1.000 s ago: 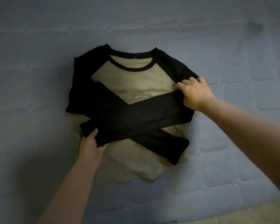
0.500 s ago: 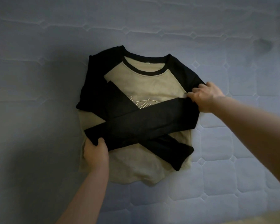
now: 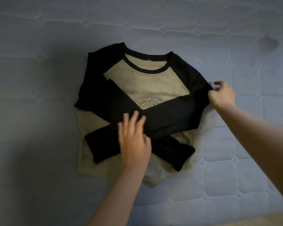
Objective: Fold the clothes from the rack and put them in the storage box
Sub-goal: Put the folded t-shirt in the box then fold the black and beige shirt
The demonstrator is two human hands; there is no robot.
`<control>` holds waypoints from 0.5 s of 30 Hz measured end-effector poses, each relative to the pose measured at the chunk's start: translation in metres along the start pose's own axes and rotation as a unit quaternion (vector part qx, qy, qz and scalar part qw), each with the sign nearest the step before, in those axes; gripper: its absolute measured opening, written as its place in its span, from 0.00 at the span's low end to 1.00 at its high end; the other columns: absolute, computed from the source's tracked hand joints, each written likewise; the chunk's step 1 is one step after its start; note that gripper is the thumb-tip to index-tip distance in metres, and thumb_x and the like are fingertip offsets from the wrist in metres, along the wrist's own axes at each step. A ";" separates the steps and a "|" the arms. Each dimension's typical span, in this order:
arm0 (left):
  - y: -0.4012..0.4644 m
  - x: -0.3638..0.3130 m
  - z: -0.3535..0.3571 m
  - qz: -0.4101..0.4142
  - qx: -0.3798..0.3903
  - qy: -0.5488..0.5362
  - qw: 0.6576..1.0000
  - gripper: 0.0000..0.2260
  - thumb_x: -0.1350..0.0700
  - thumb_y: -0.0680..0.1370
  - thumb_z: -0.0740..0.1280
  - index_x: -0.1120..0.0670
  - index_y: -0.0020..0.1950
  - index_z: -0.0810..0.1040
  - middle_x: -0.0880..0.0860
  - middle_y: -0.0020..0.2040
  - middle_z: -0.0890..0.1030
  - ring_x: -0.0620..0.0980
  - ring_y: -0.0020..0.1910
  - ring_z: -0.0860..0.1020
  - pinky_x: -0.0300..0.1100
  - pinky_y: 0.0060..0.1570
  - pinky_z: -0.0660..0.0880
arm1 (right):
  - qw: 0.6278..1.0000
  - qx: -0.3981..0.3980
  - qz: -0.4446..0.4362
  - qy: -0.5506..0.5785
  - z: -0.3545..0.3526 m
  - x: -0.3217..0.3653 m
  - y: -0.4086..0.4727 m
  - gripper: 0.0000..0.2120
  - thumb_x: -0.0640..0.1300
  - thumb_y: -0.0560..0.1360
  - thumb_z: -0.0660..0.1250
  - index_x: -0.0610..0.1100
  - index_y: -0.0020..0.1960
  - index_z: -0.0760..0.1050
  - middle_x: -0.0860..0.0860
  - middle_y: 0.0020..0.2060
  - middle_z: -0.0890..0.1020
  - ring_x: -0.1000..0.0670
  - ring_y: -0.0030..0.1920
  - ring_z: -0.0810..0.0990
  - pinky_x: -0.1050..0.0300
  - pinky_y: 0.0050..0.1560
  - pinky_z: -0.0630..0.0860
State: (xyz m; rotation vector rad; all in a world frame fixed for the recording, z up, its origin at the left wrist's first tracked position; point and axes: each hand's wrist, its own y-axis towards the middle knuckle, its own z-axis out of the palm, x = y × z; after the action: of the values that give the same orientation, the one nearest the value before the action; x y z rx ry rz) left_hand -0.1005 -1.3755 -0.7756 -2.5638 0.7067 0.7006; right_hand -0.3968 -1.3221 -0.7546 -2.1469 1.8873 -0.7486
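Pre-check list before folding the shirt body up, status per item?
1. Shirt lies flat, front up, on the mattress: ok.
2. Both black sleeves crossed over the chest, upper sleeve over lower sleeve: ok.
3. Left hand rests with fingers spread on the crossed sleeves, pinning them: ok.
4. Right hand at the shirt's right shoulder fold; whether it pinches the cloth or only touches it: cannot tell, blurred.
5. Hem straight and even: not ok, it bulges lower in the middle.
6. Storage box within reach: cannot tell, not in view.
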 end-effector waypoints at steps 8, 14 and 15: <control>0.045 -0.015 0.043 0.217 0.190 0.158 0.944 0.29 0.42 0.80 0.58 0.40 0.79 0.50 0.53 0.80 0.38 0.57 0.79 0.38 0.60 0.76 0.43 | 0.996 0.053 0.062 -0.019 0.004 0.011 0.020 0.22 0.49 0.74 0.72 0.40 0.64 0.76 0.41 0.60 0.80 0.39 0.62 0.77 0.49 0.61 0.76; 0.049 0.013 0.051 0.220 0.193 0.185 0.938 0.28 0.39 0.82 0.50 0.41 0.79 0.42 0.51 0.79 0.34 0.53 0.78 0.35 0.57 0.77 0.42 | 0.989 0.058 0.081 0.112 0.009 0.036 0.034 0.13 0.33 0.76 0.66 0.40 0.60 0.73 0.41 0.55 0.77 0.39 0.51 0.82 0.49 0.46 0.83; 0.050 0.013 0.050 0.223 0.187 0.183 0.939 0.28 0.39 0.82 0.49 0.40 0.79 0.43 0.51 0.79 0.35 0.53 0.78 0.35 0.57 0.77 0.42 | 0.970 0.099 0.104 0.197 0.012 0.042 0.030 0.14 0.34 0.78 0.65 0.42 0.63 0.71 0.42 0.52 0.77 0.40 0.46 0.84 0.50 0.42 0.84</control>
State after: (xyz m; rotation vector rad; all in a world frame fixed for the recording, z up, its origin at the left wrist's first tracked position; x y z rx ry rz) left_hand -0.1362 -1.3956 -0.8347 -2.2087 1.4222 0.1723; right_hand -0.4146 -1.3704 -0.7686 -1.7430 2.0702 -1.3305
